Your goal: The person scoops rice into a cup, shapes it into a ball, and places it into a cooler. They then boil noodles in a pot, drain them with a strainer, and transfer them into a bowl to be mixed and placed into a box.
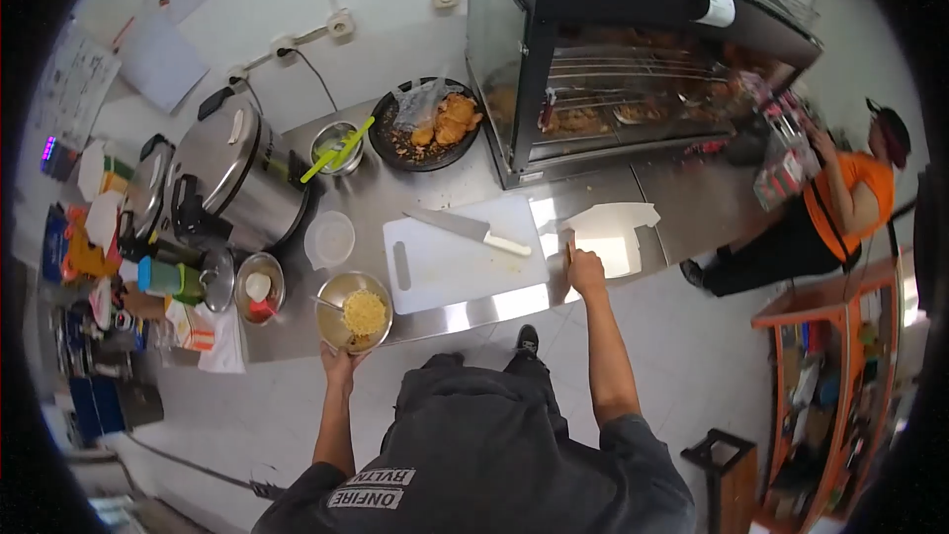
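My left hand (341, 366) grips the near rim of a metal bowl (331, 295), which holds a yellow, crumbly food (364, 312) and the handle of a utensil. My right hand (586, 269) is closed at the counter's front part, right of the cutting board; a small brownish thing shows at its fingertips, too small to name. On the white cutting board (435, 282) lies a large knife (460, 228) with a white handle, its blade pointing to the back left. A round translucent lid or dish (329, 239) rests just behind the bowl.
Behind the board, a black pan (425, 153) holds fried pieces and plastic. A small metal bowl (336, 146) carries green tongs (341, 152). Large pots (237, 178) stand left, a glass food warmer (633, 79) back right. Another person (840, 198) stands at the far right.
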### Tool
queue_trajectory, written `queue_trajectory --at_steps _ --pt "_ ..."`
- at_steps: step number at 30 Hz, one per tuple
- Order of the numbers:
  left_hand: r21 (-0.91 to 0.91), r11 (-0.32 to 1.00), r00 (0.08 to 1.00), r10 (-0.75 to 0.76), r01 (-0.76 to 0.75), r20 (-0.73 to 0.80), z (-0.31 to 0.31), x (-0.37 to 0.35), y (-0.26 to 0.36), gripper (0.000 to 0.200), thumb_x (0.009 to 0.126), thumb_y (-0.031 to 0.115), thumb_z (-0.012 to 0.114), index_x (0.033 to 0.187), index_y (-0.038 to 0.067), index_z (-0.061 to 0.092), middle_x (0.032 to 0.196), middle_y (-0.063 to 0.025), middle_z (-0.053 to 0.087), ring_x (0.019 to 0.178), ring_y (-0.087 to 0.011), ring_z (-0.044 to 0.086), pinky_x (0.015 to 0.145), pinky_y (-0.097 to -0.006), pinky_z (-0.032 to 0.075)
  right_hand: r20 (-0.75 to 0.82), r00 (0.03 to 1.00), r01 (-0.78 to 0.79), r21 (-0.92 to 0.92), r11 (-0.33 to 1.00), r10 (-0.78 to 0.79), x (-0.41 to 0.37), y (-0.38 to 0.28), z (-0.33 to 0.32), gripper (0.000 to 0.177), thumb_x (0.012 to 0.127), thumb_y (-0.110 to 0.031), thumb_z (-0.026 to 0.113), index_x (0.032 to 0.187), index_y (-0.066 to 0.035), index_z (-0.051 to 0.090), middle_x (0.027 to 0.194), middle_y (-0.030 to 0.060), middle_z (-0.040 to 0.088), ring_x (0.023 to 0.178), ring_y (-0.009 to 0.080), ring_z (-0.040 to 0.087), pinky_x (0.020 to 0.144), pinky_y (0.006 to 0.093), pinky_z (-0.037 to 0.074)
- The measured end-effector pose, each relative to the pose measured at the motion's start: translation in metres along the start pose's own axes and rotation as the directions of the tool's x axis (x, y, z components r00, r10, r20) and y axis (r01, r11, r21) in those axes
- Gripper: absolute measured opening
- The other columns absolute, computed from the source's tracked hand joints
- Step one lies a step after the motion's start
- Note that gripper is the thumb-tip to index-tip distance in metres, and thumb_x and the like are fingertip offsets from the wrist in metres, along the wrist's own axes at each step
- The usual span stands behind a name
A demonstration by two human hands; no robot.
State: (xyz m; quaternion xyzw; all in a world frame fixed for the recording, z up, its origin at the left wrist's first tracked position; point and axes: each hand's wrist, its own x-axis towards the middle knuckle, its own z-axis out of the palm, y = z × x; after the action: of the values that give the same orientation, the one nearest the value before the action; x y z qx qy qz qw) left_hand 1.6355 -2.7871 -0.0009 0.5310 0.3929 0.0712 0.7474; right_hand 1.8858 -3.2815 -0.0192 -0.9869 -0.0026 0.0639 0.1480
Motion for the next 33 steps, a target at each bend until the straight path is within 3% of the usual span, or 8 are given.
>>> queue_trajectory --at_steps 6,11,16,19,21,28,30,33 --pt "0.033 0.998 0.999 -0.047 0.047 0.007 0.098 -0.050 -0.037 0.068 0.094 -0.003 0.041 0.149 0.003 0.000 0.130 -0.0310 0.047 0.105 -0.0403 0.063 0.080 -0.0459 0.062 0.200 0.977 0.092 -0.064 0.994 -0.077 0.050 0.035 0.000 0.025 0.083 -0.016 0.063 0.100 0.002 0.062 0.098 0.0254 0.065 0.094 0.0417 0.064 0.078 0.0470 0.055" --pt "0.241 0.970 0.991 -0.052 0.021 0.122 0.178 -0.039 -0.059 0.060 0.096 0.004 0.046 0.147 0.004 0.016 0.115 -0.0262 0.060 0.088 -0.0294 0.069 0.070 -0.0391 0.063 -0.243 0.907 0.384 0.146 0.912 -0.343 0.014 -0.039 -0.071 0.029 0.085 -0.014 0.063 0.109 0.002 0.063 0.103 0.0203 0.063 0.098 0.0373 0.060 0.085 0.0440 0.050" --pt "0.325 0.946 0.967 -0.087 0.005 0.238 0.221 -0.012 -0.071 0.054 0.095 0.006 0.049 0.144 0.007 0.027 0.107 -0.0240 0.064 0.085 -0.0264 0.070 0.063 -0.0342 0.062 -0.024 0.735 0.674 0.136 0.726 -0.678 -0.018 -0.113 -0.070 0.017 0.083 -0.011 0.058 0.097 -0.003 0.065 0.104 0.0164 0.064 0.096 0.0337 0.063 0.076 0.0426 0.055" --pt "0.346 0.937 0.937 -0.075 -0.051 0.340 0.233 -0.003 -0.068 0.054 0.094 0.004 0.049 0.144 0.006 0.029 0.106 -0.0239 0.065 0.085 -0.0262 0.070 0.064 -0.0346 0.061 -0.004 0.750 0.657 0.116 0.745 -0.661 -0.011 -0.130 -0.029 0.017 0.083 -0.015 0.060 0.095 -0.003 0.064 0.098 0.0170 0.067 0.090 0.0353 0.065 0.073 0.0440 0.055" --pt "0.372 0.925 0.921 -0.081 -0.072 0.380 0.229 0.003 -0.072 0.054 0.092 0.003 0.048 0.144 0.006 0.031 0.107 -0.0240 0.065 0.084 -0.0263 0.070 0.066 -0.0354 0.060 0.216 0.828 0.500 0.132 0.856 -0.517 0.004 -0.141 -0.002 0.021 0.082 -0.018 0.063 0.095 -0.001 0.061 0.087 0.0205 0.068 0.081 0.0377 0.067 0.069 0.0472 0.054" --pt "0.445 0.887 0.884 -0.105 -0.125 0.457 0.225 0.024 -0.082 0.053 0.092 0.002 0.048 0.144 0.006 0.035 0.113 -0.0253 0.062 0.096 -0.0265 0.068 0.072 -0.0368 0.059 0.030 0.969 0.224 0.326 0.919 -0.246 0.013 -0.178 0.042 0.033 0.078 -0.011 0.069 0.104 0.002 0.051 0.080 0.0270 0.065 0.078 0.0455 0.064 0.069 0.0530 0.051" --pt "0.393 0.916 0.897 -0.239 0.080 0.373 0.231 0.005 -0.056 0.051 0.095 0.002 0.044 0.145 0.006 0.031 0.115 -0.0243 0.061 0.098 -0.0270 0.067 0.073 -0.0365 0.061 -0.020 0.953 0.286 0.404 0.869 -0.304 0.004 -0.167 0.024 0.037 0.078 -0.010 0.068 0.107 0.002 0.048 0.079 0.0265 0.065 0.078 0.0468 0.063 0.069 0.0540 0.050" --pt "0.338 0.937 0.885 -0.229 0.088 0.406 0.228 0.017 -0.066 0.050 0.097 0.002 0.042 0.145 0.006 0.028 0.117 -0.0233 0.059 0.096 -0.0276 0.067 0.073 -0.0361 0.063 -0.006 0.866 0.476 0.315 0.821 -0.500 -0.014 -0.141 -0.024 0.017 0.078 -0.007 0.064 0.092 0.002 0.060 0.082 0.0256 0.065 0.078 0.0451 0.063 0.070 0.0519 0.051"
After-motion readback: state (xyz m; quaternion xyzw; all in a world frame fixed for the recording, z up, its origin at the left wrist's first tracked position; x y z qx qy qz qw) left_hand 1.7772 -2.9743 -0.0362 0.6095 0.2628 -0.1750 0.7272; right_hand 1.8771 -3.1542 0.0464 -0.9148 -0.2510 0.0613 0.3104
